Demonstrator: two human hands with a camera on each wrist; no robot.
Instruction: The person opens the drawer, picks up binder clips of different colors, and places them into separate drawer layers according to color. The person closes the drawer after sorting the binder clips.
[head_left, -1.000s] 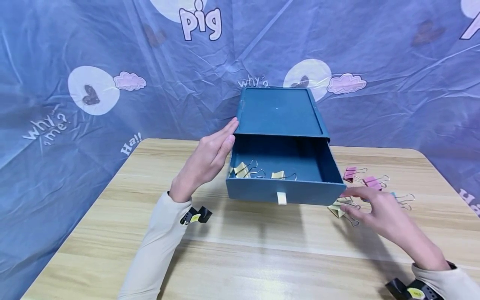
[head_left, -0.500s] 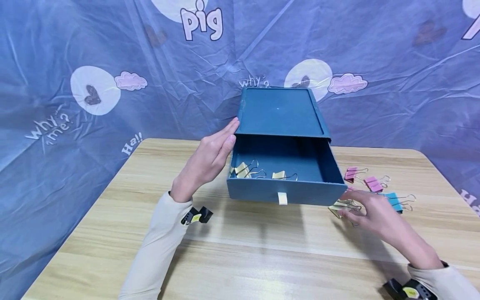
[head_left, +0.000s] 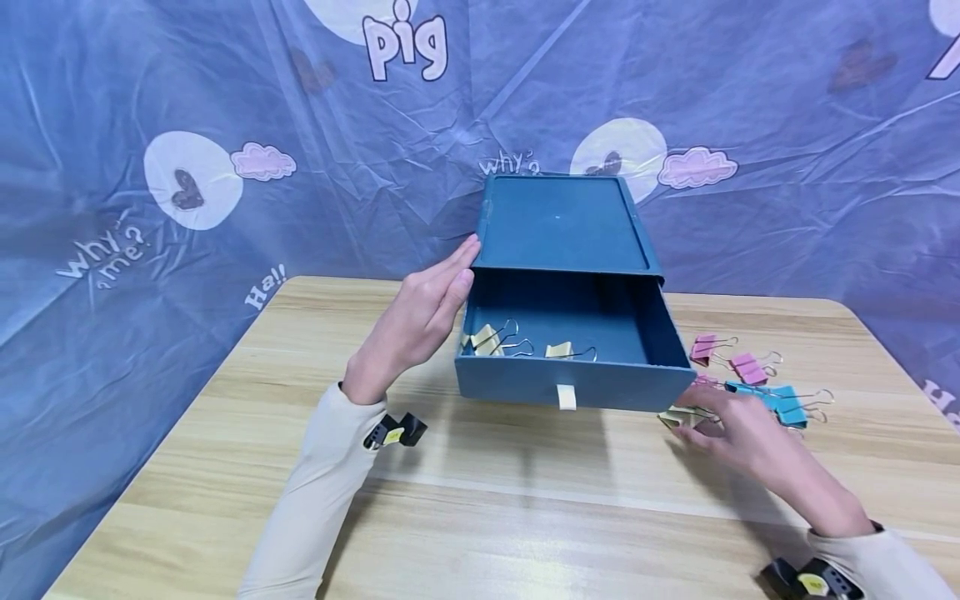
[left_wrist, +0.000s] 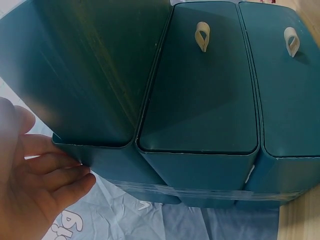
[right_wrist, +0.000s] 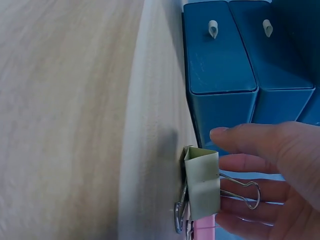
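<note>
A dark blue drawer cabinet (head_left: 558,225) stands on the table with its top drawer (head_left: 510,383) pulled out. Pale yellow binder clips (head_left: 487,340) lie in that drawer near its front. My left hand (head_left: 408,325) rests against the cabinet's left side, fingers extended, also seen by the left wrist camera as a hand (left_wrist: 45,185) at the casing's edge. My right hand (head_left: 757,437) reaches low beside the drawer's right front corner, around a pale yellow binder clip (right_wrist: 202,182). In the right wrist view the thumb stands apart from the clip, and the fingers extend behind its wire handles.
Pink binder clips (head_left: 748,368) and teal binder clips (head_left: 789,407) lie on the wooden table (head_left: 525,517) behind and beside my right hand. Two closed drawers with fabric pull loops (left_wrist: 202,36) sit below the pulled-out one. A blue printed cloth (head_left: 360,167) hangs behind.
My right hand has shifted slightly left and down around the yellow clip, uncovering more of the teal clips. My left hand and the drawer have stayed in place.
</note>
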